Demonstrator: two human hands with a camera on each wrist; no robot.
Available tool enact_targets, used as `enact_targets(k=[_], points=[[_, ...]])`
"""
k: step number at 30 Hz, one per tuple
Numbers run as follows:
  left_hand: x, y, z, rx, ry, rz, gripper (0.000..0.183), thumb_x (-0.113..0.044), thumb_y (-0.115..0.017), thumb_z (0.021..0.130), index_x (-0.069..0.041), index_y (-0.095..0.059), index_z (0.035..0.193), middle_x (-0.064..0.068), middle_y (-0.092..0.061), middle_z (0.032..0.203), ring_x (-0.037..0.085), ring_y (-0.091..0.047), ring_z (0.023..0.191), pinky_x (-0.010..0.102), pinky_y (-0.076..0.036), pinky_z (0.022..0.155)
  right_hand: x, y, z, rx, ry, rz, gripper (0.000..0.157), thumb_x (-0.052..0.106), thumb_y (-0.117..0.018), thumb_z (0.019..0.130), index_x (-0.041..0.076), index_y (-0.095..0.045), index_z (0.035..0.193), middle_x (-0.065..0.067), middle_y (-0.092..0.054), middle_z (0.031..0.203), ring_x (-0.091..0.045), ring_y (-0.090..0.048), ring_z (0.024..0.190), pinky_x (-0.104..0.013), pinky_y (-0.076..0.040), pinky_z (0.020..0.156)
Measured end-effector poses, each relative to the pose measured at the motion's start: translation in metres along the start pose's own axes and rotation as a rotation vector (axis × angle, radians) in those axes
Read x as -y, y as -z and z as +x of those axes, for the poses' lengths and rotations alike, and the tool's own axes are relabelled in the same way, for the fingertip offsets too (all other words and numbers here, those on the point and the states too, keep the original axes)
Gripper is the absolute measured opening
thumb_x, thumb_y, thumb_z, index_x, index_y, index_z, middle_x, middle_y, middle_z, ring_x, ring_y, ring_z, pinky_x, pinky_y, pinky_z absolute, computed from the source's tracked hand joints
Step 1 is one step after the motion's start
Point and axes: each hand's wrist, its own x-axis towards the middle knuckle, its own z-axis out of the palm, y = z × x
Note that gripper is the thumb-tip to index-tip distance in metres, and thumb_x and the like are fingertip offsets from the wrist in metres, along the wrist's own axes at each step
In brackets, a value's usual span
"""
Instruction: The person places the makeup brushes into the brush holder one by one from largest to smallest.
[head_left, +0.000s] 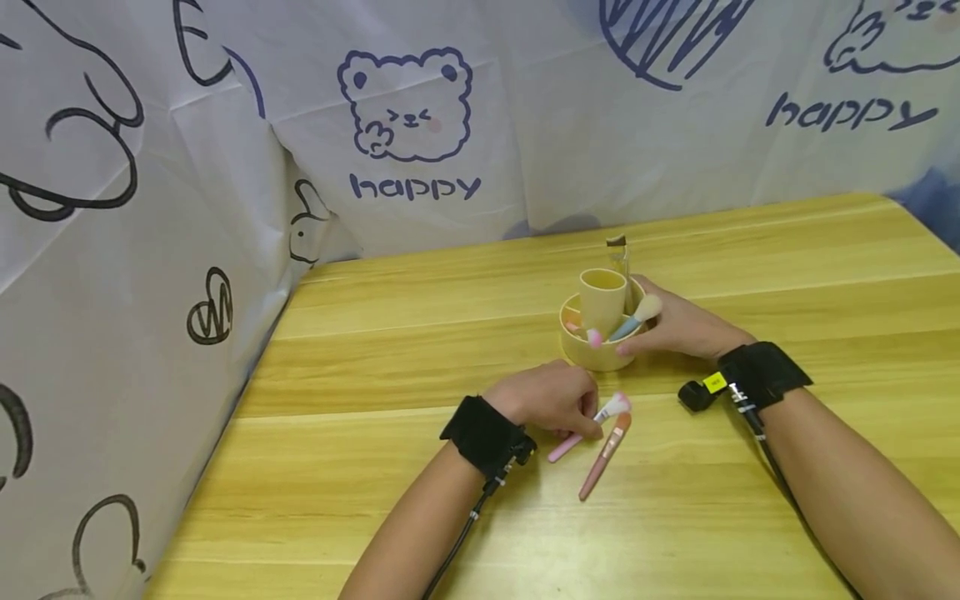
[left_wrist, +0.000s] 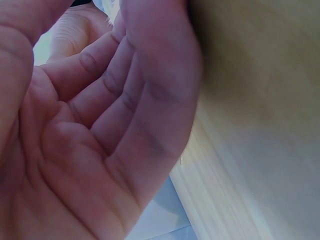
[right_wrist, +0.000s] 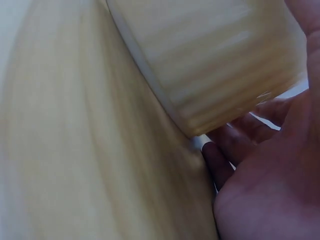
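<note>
A round cream makeup brush holder (head_left: 592,357) with a raised middle cup (head_left: 602,304) stands on the table. My right hand (head_left: 678,325) grips its right side, thumb at the front and fingers behind. In the right wrist view the holder's wall (right_wrist: 215,65) lies against the fingers. Just in front, my left hand (head_left: 551,398) pinches a pink-handled makeup brush (head_left: 615,406) with white and pink bristles, low over the table. Beside it lies a second makeup brush (head_left: 603,460) with orange-brown bristles. In the left wrist view the fingers are curled and mostly hide the brush.
Inside the holder are a blue-handled brush (head_left: 626,327), a pink-tipped brush (head_left: 594,337) and a thin upright item with a dark top (head_left: 617,242). The wood-grain table (head_left: 360,467) meets a white printed cloth (head_left: 420,225) at the back and left.
</note>
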Motion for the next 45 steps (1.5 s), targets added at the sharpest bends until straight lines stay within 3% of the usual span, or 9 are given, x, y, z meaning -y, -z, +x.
enact_targets(k=[10, 19, 29, 36, 45], points=[[-0.001, -0.0003, -0.0001, 0.006, -0.001, -0.025, 0.017, -0.025, -0.07, 0.085, -0.017, -0.061, 0.073, -0.005, -0.061, 0.062, 0.005, -0.054, 0.053, 0.018, -0.041, 0.049, 0.0017, -0.0002, -0.0015, 0.009, 0.001, 0.002, 0.097, 0.022, -0.079, 0.079, 0.017, -0.015, 0.152, -0.005, -0.035, 0.145, -0.026, -0.033, 0.133, -0.053, -0.023, 0.111], [-0.0011, 0.0009, -0.0011, 0.0, 0.006, -0.005, 0.017, -0.027, -0.07, 0.085, -0.017, -0.061, 0.073, -0.006, -0.061, 0.062, 0.005, -0.054, 0.053, 0.018, -0.042, 0.05, 0.0054, -0.003, 0.0005, -0.017, -0.013, 0.047, 0.094, 0.016, -0.08, 0.078, 0.014, -0.017, 0.147, -0.008, -0.037, 0.142, -0.027, -0.037, 0.129, -0.05, -0.025, 0.109], [-0.0024, -0.0001, -0.0019, 0.0, 0.017, -0.003, 0.017, -0.026, -0.07, 0.085, -0.017, -0.061, 0.074, -0.006, -0.062, 0.063, 0.004, -0.055, 0.053, 0.017, -0.043, 0.05, 0.0006, -0.0014, 0.001, -0.008, 0.01, 0.006, 0.084, 0.022, -0.077, 0.081, 0.018, -0.022, 0.146, -0.005, -0.043, 0.137, -0.025, -0.042, 0.127, -0.049, -0.03, 0.107], [-0.0026, -0.0005, -0.0028, -0.008, 0.019, -0.002, 0.018, -0.025, -0.07, 0.085, -0.017, -0.06, 0.073, -0.006, -0.06, 0.062, 0.004, -0.054, 0.053, 0.017, -0.043, 0.049, 0.0052, -0.0056, 0.001, -0.009, 0.017, -0.021, 0.096, 0.022, -0.079, 0.079, 0.015, -0.015, 0.151, -0.01, -0.04, 0.14, -0.028, -0.042, 0.124, -0.049, -0.03, 0.105], [-0.003, -0.0026, -0.0021, -0.017, 0.007, 0.028, 0.018, -0.026, -0.07, 0.085, -0.018, -0.06, 0.072, -0.008, -0.059, 0.06, 0.003, -0.054, 0.052, 0.017, -0.042, 0.049, 0.004, -0.0086, 0.0004, -0.023, 0.024, -0.041, 0.095, 0.024, -0.078, 0.079, 0.015, -0.016, 0.151, -0.009, -0.043, 0.138, -0.027, -0.045, 0.12, -0.048, -0.034, 0.103]])
